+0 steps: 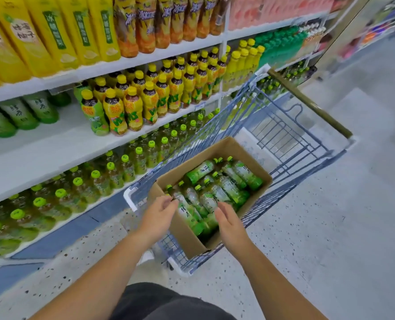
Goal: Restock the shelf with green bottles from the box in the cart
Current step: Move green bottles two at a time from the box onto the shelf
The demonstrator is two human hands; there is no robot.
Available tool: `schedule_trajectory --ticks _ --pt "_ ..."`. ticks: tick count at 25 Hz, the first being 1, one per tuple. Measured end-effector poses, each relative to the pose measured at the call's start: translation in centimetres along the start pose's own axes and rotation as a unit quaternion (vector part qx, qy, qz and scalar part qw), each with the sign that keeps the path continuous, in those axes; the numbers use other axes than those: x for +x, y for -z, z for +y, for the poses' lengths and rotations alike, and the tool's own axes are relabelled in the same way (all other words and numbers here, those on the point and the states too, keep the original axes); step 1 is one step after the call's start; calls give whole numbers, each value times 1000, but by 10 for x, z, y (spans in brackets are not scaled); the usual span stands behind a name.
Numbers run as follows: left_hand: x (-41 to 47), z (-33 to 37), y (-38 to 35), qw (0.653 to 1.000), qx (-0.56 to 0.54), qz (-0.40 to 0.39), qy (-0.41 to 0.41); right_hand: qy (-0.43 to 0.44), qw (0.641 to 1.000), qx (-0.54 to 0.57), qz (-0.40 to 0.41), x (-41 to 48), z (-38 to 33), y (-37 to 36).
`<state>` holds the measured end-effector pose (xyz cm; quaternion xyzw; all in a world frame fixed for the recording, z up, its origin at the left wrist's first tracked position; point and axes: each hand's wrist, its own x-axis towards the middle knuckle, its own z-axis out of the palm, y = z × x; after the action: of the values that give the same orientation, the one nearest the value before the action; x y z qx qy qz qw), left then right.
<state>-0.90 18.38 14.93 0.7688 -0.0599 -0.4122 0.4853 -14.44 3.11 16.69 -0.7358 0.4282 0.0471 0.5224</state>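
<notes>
Looking down from your head, you faced a tall white shop shelving unit [53,144] on your left, running away toward the upper right. Its top rows carried large yellow-labelled drink bottles [53,35], the middle row small yellow-capped tea bottles [131,107], and the lowest rows green-capped bottles [76,188] standing upright in lines. On the left part of the middle shelf, a few green bottles with pale labels [18,114] stood beside a bare stretch of white board.

Just right of the shelving stood a blue wire shopping cart [291,139] on the pale speckled floor [330,227], its handle at the far end from you. Inside its near end sat an open brown cardboard box [226,146], tilted a little. The box held a loose pile of green plastic bottles with green caps [217,190], lying on their sides, caps mostly pointing toward the shelves.

Your left hand [159,215] reached over the near left wall of the box, its fingers curled at the neck of the nearest bottle [185,209]; whether they gripped it could not be told. Your right hand [228,222] hovered just beside it over the box's near corner, fingers loosely spread and holding nothing. Both forearms were bare, and dark clothing [168,303] showed at the bottom edge.
</notes>
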Motion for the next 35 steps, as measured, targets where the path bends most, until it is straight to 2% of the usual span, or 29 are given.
schedule_trajectory --ticks 6,14,19,22,25,28,31,35 --pt "77 17 -48 993 48 -100 34 -101 993 31 61 39 23 21" --pt "164 -16 -103 970 169 -148 96 -209 976 25 49 128 58 21" --pt "240 -59 -148 966 158 -117 166 -322 944 24 66 205 111 0" --pt "281 -82 -168 970 130 -76 193 -381 915 49 126 234 136 -17" --pt "304 -95 -189 963 112 -46 240 -368 910 111 156 256 162 -32" --pt "313 -103 -205 958 86 -28 271 -362 916 79 155 261 176 -42" --pt "316 -101 -217 960 65 22 272 -377 911 69 150 265 174 -45" --pt "313 -92 -227 961 76 62 260 -348 924 45 153 264 175 -47"
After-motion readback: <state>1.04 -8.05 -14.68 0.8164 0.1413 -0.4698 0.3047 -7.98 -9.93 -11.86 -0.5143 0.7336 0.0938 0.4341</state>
